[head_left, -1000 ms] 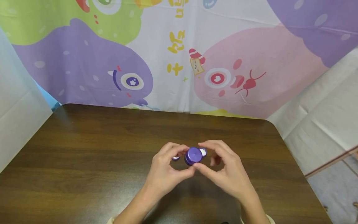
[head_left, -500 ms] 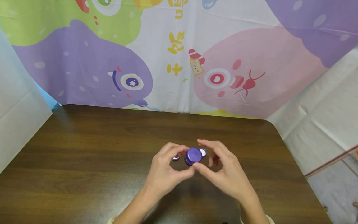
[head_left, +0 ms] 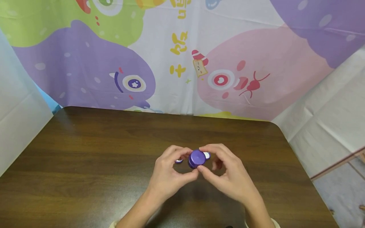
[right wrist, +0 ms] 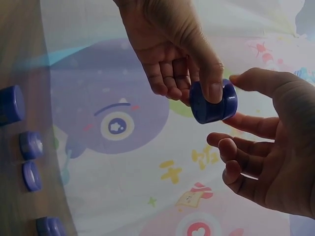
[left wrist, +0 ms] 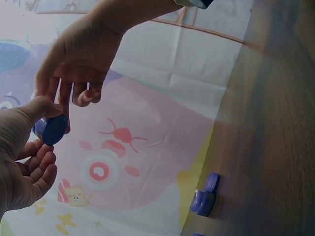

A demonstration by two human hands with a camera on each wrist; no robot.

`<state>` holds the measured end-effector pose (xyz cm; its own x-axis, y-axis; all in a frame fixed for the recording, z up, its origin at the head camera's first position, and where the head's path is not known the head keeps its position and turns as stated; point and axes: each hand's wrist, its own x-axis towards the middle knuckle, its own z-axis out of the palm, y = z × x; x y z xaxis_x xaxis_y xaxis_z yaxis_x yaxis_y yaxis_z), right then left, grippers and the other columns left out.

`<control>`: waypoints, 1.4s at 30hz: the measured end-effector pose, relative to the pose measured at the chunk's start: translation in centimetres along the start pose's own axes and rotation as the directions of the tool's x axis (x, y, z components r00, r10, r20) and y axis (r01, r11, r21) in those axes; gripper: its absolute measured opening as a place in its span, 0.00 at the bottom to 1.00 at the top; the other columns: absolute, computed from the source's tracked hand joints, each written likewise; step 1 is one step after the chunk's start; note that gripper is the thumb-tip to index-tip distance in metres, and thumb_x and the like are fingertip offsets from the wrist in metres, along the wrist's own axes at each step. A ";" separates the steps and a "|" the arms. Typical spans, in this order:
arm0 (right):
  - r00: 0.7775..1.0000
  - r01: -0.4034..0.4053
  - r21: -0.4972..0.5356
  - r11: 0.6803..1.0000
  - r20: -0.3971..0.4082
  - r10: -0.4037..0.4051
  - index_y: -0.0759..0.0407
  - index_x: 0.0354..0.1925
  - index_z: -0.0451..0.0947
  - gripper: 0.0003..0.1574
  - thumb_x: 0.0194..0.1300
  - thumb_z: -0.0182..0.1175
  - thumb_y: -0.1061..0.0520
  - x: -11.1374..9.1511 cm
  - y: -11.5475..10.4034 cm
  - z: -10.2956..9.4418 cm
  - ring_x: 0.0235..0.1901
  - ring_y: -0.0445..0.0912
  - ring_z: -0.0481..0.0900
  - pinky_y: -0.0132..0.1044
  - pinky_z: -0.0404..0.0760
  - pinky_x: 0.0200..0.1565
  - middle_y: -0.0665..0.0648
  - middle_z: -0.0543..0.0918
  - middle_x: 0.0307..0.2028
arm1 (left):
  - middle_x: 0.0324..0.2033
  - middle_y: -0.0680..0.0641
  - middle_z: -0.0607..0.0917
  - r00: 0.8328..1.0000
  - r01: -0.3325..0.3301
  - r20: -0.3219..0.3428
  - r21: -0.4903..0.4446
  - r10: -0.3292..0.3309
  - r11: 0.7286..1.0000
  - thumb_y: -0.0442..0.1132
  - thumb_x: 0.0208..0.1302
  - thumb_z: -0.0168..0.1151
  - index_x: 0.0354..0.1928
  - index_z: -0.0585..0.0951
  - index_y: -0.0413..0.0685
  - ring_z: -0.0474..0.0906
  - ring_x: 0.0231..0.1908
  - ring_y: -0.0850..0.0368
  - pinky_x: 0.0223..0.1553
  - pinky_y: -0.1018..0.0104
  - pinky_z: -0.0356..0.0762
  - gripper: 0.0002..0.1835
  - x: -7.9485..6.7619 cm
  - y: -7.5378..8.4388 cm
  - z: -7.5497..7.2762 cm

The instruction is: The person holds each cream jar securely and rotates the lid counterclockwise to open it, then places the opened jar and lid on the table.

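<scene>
A small round purple jar (head_left: 197,158) with a lid is held up above the table between both hands. My left hand (head_left: 166,177) pinches its body between thumb and fingers. In the right wrist view the left thumb lies flat along the jar's (right wrist: 209,110) side, and a seam divides lid from body. My right hand (head_left: 229,174) has its thumb and index finger at opposite edges of the lid, pinching it. Its other fingers are loosely bent. Beyond the held jar, a small purple piece with a white top (head_left: 207,155) shows on the table; a similar one (head_left: 178,161) is partly covered by the left hand.
Several more purple jars and pieces stand on the wooden table (head_left: 94,158), such as a jar (right wrist: 11,104) and a ring-shaped piece (right wrist: 31,176) in the right wrist view. A cartoon-printed curtain (head_left: 171,95) hangs behind the table. White sheets (head_left: 319,126) flank it.
My right index finger lifts off the lid and comes back down onto its far edge, while the right thumb stays at the near edge. The left hand and the jar hardly move.
</scene>
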<state>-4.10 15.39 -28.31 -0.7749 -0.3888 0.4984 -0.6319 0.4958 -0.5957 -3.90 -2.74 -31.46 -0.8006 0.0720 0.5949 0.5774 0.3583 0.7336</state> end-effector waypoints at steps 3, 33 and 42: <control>1.000 -0.011 0.006 1.000 -0.008 0.011 0.52 0.51 0.75 0.29 0.50 0.71 0.58 0.0 0.0 -0.1 0.24 0.37 0.70 0.25 0.71 0.27 0.49 0.79 0.44 | 0.33 0.54 0.81 1.000 0.002 0.006 -0.001 -0.002 1.000 0.37 0.37 0.76 0.37 0.82 0.48 0.76 0.35 0.65 0.35 0.72 0.77 0.20 0.0 0.0 0.0; 0.999 0.013 0.023 1.000 -0.030 -0.012 0.53 0.46 0.77 0.23 0.49 0.71 0.60 0.0 0.0 0.0 0.24 0.38 0.70 0.25 0.72 0.27 0.49 0.79 0.43 | 0.32 0.55 0.81 1.000 0.010 -0.003 0.003 -0.010 1.000 0.37 0.36 0.76 0.37 0.83 0.48 0.75 0.34 0.65 0.35 0.70 0.77 0.19 0.0 0.2 -0.1; 1.000 0.014 0.017 1.000 -0.022 -0.014 0.53 0.49 0.76 0.27 0.49 0.72 0.58 0.0 0.0 0.0 0.24 0.38 0.70 0.25 0.71 0.27 0.50 0.80 0.45 | 0.32 0.54 0.81 1.000 0.015 0.007 0.004 -0.015 1.000 0.37 0.36 0.77 0.37 0.83 0.48 0.75 0.35 0.65 0.35 0.67 0.79 0.20 0.0 0.1 -0.1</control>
<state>-4.07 15.39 -28.34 -0.7657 -0.3785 0.5201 -0.6429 0.4768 -0.5995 -3.85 -2.77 -31.37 -0.8103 0.0727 0.5815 0.5646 0.3628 0.7414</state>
